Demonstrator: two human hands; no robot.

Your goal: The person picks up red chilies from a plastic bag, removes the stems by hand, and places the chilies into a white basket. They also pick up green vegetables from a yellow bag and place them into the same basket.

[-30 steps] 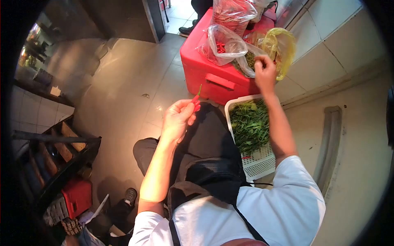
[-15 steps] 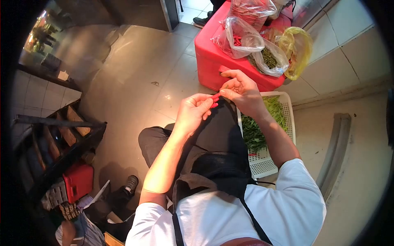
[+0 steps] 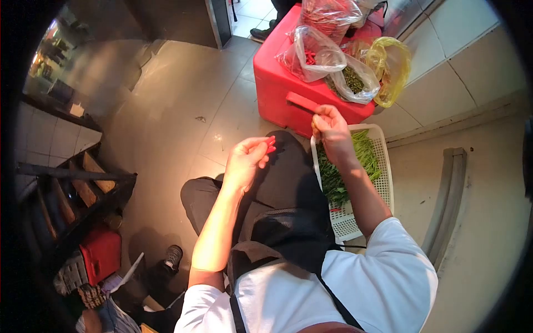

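Note:
My left hand (image 3: 244, 161) is raised over my lap and holds a small red chili (image 3: 270, 145) between thumb and fingers. My right hand (image 3: 332, 130) hovers above the far end of a white plastic basket (image 3: 347, 222) on my right. Its fingers are pinched shut on a tiny chili stem that barely shows. A heap of green stems (image 3: 344, 172) lies in the basket. A dark apron covers my lap.
A red box (image 3: 277, 89) stands ahead, carrying a clear bag of red chilies (image 3: 311, 53), a bag of green bits (image 3: 352, 80) and a yellow bag (image 3: 391, 66). A dark rack (image 3: 72, 194) stands left. A tiled wall rises right. Someone's shoe (image 3: 261, 33) shows beyond the box.
My right hand came from the bags to the chili in my left hand, then drew away to the right over the basket. The chili's green stem no longer shows.

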